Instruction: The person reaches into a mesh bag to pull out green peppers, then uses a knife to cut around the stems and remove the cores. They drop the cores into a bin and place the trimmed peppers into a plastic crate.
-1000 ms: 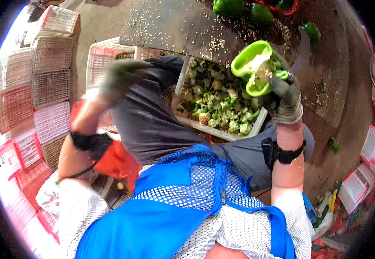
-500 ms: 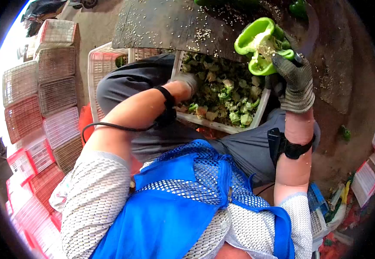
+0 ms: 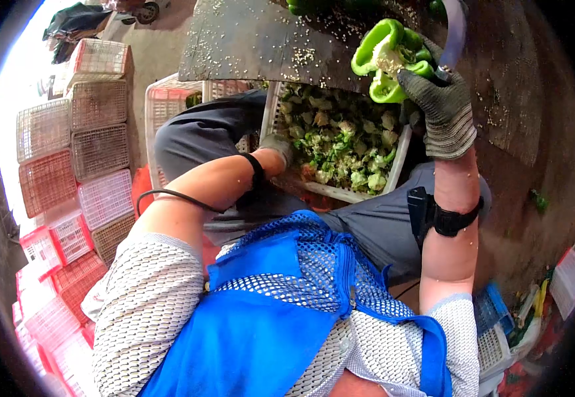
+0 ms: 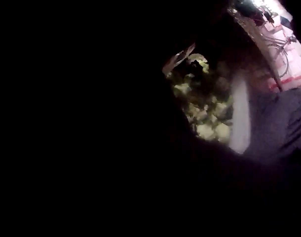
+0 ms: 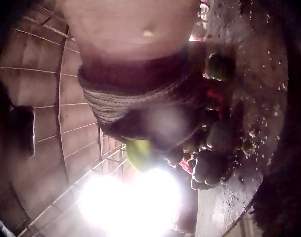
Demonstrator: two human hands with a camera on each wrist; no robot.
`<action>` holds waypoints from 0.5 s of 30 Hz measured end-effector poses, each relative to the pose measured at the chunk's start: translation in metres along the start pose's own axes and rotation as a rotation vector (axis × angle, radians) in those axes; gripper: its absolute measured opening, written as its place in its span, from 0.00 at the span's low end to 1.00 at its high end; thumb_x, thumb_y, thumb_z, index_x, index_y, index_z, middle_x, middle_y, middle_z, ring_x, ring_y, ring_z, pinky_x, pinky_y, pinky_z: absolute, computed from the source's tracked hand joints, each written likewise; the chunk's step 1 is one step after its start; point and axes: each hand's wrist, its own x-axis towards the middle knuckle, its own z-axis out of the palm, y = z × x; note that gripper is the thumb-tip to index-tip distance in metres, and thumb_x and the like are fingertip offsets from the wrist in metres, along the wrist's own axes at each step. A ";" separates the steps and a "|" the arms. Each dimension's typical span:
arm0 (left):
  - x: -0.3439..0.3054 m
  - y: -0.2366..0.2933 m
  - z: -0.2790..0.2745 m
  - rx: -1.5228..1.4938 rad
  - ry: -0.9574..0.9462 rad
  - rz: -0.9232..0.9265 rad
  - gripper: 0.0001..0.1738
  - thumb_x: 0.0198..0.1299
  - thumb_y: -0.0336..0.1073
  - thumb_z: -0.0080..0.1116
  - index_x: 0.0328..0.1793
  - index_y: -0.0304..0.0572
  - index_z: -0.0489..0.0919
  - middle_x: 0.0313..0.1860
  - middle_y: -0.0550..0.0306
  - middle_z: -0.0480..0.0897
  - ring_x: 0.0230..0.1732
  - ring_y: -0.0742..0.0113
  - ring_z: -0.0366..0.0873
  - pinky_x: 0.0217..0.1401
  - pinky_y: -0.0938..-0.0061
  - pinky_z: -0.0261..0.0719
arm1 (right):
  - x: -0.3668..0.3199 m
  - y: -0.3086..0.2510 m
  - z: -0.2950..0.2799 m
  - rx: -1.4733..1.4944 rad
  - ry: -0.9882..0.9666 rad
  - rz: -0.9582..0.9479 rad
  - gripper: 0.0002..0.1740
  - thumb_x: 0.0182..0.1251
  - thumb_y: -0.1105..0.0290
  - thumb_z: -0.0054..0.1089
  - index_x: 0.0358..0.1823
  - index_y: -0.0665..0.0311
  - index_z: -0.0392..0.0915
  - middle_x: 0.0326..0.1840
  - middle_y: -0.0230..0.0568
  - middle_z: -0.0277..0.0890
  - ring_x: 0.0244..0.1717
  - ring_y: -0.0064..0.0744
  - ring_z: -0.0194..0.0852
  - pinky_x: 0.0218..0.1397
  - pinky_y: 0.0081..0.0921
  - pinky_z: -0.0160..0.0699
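Note:
In the head view my gloved right hand (image 3: pixel 443 112) holds a cut-open green bell pepper (image 3: pixel 387 63) above the dark board (image 3: pixel 248 46), its pale seed core showing. The same hand holds a knife (image 3: pixel 456 33), blade pointing away from me. My gloved left hand (image 3: pixel 277 149) is at the left rim of a white crate (image 3: pixel 340 193) between my legs; its fingers are hidden, so I cannot tell how they lie. Green and pale pepper trimmings (image 3: pixel 347 149) fill the crate. The left wrist view is mostly dark, with trimmings (image 4: pixel 209 116) beside a white rim (image 4: pixel 241 118).
Pale seeds lie scattered over the board. Whole green peppers (image 3: pixel 307 6) sit at its far edge, more peppers (image 5: pixel 207 170) in the right wrist view. Stacked plastic crates (image 3: pixel 99 106) stand at left, another crate (image 3: pixel 162 106) beside my left leg. A blue basket (image 3: pixel 492 308) stands at lower right.
My left hand has swung from over my left leg to the crate's left rim. The right hand still holds pepper and knife, the blade now more visible.

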 end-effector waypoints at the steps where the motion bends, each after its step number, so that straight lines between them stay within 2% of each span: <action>1: 0.000 -0.003 -0.004 -0.052 0.031 -0.045 0.17 0.61 0.35 0.57 0.56 0.50 0.85 0.59 0.52 0.83 0.59 0.54 0.80 0.61 0.59 0.76 | 0.000 0.002 -0.001 -0.015 0.020 0.025 0.28 0.58 0.68 0.69 0.60 0.66 0.77 0.42 0.38 0.84 0.33 0.22 0.83 0.30 0.18 0.83; 2: -0.001 -0.006 -0.008 -0.106 0.064 -0.088 0.17 0.61 0.35 0.57 0.56 0.50 0.85 0.57 0.51 0.83 0.56 0.53 0.81 0.59 0.60 0.77 | 0.001 0.003 -0.002 -0.030 0.039 0.051 0.27 0.57 0.68 0.69 0.59 0.66 0.77 0.41 0.38 0.84 0.33 0.22 0.83 0.30 0.18 0.83; 4: -0.035 -0.002 -0.080 -0.499 0.148 -0.316 0.15 0.61 0.35 0.55 0.53 0.47 0.84 0.48 0.49 0.86 0.46 0.52 0.85 0.49 0.65 0.82 | 0.005 0.015 -0.004 -0.029 0.105 0.002 0.26 0.57 0.68 0.70 0.58 0.67 0.78 0.40 0.38 0.84 0.32 0.22 0.83 0.28 0.18 0.82; 5: -0.005 -0.016 -0.051 -0.599 0.199 -0.311 0.17 0.56 0.37 0.63 0.53 0.48 0.84 0.52 0.42 0.84 0.53 0.44 0.82 0.55 0.59 0.80 | 0.007 0.011 -0.012 -0.091 0.024 0.122 0.25 0.57 0.67 0.70 0.56 0.68 0.79 0.39 0.38 0.85 0.32 0.23 0.83 0.27 0.19 0.81; 6: -0.053 -0.016 -0.105 -0.663 0.267 -0.195 0.17 0.59 0.34 0.60 0.56 0.47 0.81 0.45 0.47 0.86 0.43 0.60 0.85 0.46 0.65 0.82 | 0.005 0.014 -0.012 -0.080 0.040 0.092 0.25 0.57 0.67 0.70 0.56 0.67 0.79 0.39 0.38 0.84 0.32 0.22 0.83 0.26 0.18 0.81; 7: -0.073 -0.025 -0.126 -0.757 0.194 -0.105 0.15 0.63 0.31 0.57 0.55 0.41 0.80 0.45 0.48 0.86 0.45 0.63 0.85 0.49 0.66 0.82 | 0.004 0.015 -0.011 -0.069 0.053 0.062 0.26 0.56 0.66 0.71 0.56 0.67 0.79 0.39 0.38 0.84 0.31 0.22 0.83 0.25 0.18 0.80; 8: -0.079 -0.042 -0.100 -1.020 0.358 -0.019 0.14 0.63 0.28 0.56 0.54 0.36 0.81 0.46 0.50 0.87 0.45 0.60 0.85 0.49 0.65 0.82 | 0.005 0.015 -0.008 -0.056 0.060 0.026 0.26 0.56 0.66 0.71 0.57 0.67 0.79 0.39 0.38 0.84 0.31 0.22 0.83 0.24 0.18 0.80; 9: -0.109 -0.058 -0.107 -1.678 0.265 -0.023 0.15 0.61 0.24 0.58 0.54 0.36 0.81 0.46 0.50 0.87 0.47 0.61 0.84 0.50 0.66 0.82 | 0.006 0.013 -0.005 -0.020 0.040 0.007 0.27 0.56 0.65 0.72 0.57 0.67 0.78 0.42 0.38 0.84 0.36 0.23 0.83 0.33 0.20 0.81; 10: -0.140 -0.073 -0.115 -2.336 0.219 -0.103 0.16 0.58 0.21 0.61 0.53 0.36 0.82 0.47 0.51 0.86 0.49 0.62 0.84 0.51 0.68 0.83 | 0.006 0.011 -0.003 0.018 0.019 -0.012 0.29 0.55 0.65 0.73 0.58 0.66 0.77 0.45 0.38 0.83 0.40 0.24 0.82 0.41 0.22 0.82; 11: -0.172 -0.080 -0.109 -1.778 0.498 0.069 0.16 0.59 0.22 0.61 0.54 0.36 0.82 0.47 0.53 0.86 0.47 0.68 0.83 0.52 0.72 0.82 | 0.007 0.009 -0.001 0.055 -0.002 -0.030 0.30 0.55 0.65 0.73 0.59 0.66 0.77 0.48 0.37 0.83 0.45 0.25 0.82 0.50 0.24 0.83; 12: -0.214 -0.073 -0.126 -1.683 0.680 -0.207 0.16 0.59 0.23 0.64 0.54 0.36 0.82 0.46 0.56 0.86 0.44 0.69 0.83 0.50 0.75 0.82 | 0.006 0.001 0.003 0.044 -0.014 -0.005 0.32 0.56 0.66 0.71 0.63 0.68 0.74 0.50 0.41 0.82 0.46 0.28 0.83 0.50 0.28 0.85; 13: -0.241 -0.082 -0.109 -1.650 0.858 -0.220 0.14 0.59 0.26 0.65 0.53 0.38 0.83 0.46 0.57 0.86 0.40 0.70 0.82 0.49 0.76 0.82 | 0.001 -0.009 0.007 -0.050 0.021 0.041 0.34 0.57 0.67 0.70 0.65 0.69 0.71 0.54 0.42 0.80 0.49 0.29 0.82 0.53 0.28 0.85; 14: -0.275 -0.085 -0.114 -1.580 0.841 -0.438 0.14 0.61 0.29 0.66 0.53 0.37 0.83 0.46 0.57 0.86 0.42 0.70 0.82 0.52 0.75 0.81 | 0.011 0.010 0.000 -0.035 -0.025 -0.054 0.34 0.58 0.69 0.69 0.66 0.69 0.70 0.54 0.42 0.80 0.50 0.30 0.82 0.54 0.27 0.85; 15: -0.302 -0.095 -0.098 -1.646 0.796 -0.588 0.17 0.62 0.32 0.67 0.55 0.35 0.83 0.47 0.56 0.86 0.46 0.69 0.81 0.56 0.75 0.79 | 0.010 0.004 0.008 -0.030 -0.032 -0.011 0.33 0.58 0.70 0.69 0.66 0.69 0.70 0.54 0.42 0.81 0.49 0.30 0.82 0.54 0.28 0.85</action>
